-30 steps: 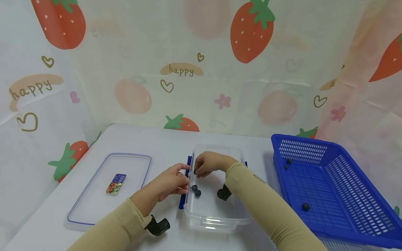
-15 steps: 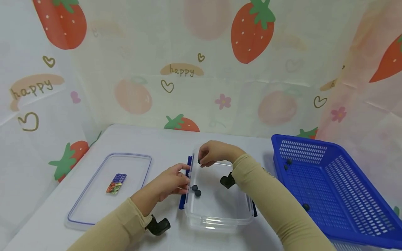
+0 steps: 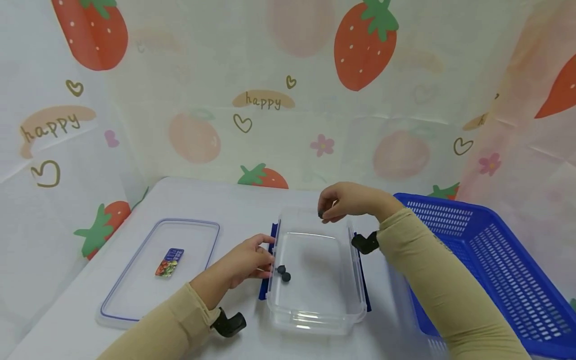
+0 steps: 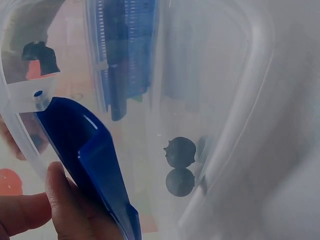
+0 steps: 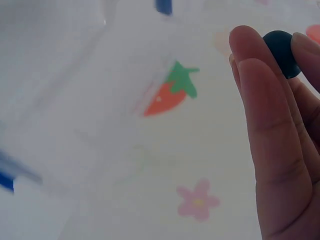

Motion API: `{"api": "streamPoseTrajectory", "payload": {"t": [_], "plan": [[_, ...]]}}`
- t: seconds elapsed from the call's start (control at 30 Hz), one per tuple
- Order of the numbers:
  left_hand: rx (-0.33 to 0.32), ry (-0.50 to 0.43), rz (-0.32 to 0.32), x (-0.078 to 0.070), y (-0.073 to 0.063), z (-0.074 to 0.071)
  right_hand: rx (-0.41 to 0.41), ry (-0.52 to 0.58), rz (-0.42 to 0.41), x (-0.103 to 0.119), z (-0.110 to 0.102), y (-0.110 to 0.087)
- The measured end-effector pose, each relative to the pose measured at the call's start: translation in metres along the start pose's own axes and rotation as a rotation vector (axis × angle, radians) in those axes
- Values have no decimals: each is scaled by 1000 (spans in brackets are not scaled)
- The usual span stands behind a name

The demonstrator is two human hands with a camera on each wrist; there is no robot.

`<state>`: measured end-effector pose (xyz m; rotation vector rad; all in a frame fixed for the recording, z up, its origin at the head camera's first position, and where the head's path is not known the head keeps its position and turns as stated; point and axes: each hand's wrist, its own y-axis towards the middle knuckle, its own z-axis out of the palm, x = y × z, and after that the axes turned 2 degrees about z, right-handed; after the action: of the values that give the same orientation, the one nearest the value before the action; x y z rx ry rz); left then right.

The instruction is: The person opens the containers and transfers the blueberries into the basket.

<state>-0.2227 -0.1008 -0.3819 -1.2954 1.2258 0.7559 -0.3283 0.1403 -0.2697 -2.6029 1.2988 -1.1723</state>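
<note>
A clear plastic box [image 3: 315,318] with blue side latches sits in the middle of the table in the head view. Two blueberries [image 3: 283,273] lie inside it by the left wall; the left wrist view shows those blueberries [image 4: 180,167] through the plastic, one with its crown. My left hand [image 3: 245,260] touches the box's left side by the blue latch [image 4: 95,155], fingers loosely extended. Above the far right of the box, my right hand [image 3: 348,201] pinches another blueberry [image 5: 281,52] between thumb and fingertips.
To the right stands a blue slotted basket [image 3: 486,212], its inside partly hidden by my right sleeve. A clear lid [image 3: 121,295] with a blue seal lies at the left, bearing a printed label [image 3: 169,262]. A strawberry-patterned cloth [image 3: 270,135] hangs behind the table.
My right hand has lifted the blueberry from the box's left side and carried it up and rightward, over the far right rim. The left hand has stayed at the box's left side.
</note>
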Motion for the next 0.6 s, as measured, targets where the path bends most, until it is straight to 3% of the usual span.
{"api": "streamPoseTrajectory", "payload": {"t": [0.13,0.37,0.6], "plan": [[0,8,-4,0,0,1,-49,5,-12,-16,-17,-26],[3,11,6,0,-1,1,-152,49,45,-47,-42,-76],[2,9,4,-2,-2,1,-246,46,118,-90,-53,-104]]}}
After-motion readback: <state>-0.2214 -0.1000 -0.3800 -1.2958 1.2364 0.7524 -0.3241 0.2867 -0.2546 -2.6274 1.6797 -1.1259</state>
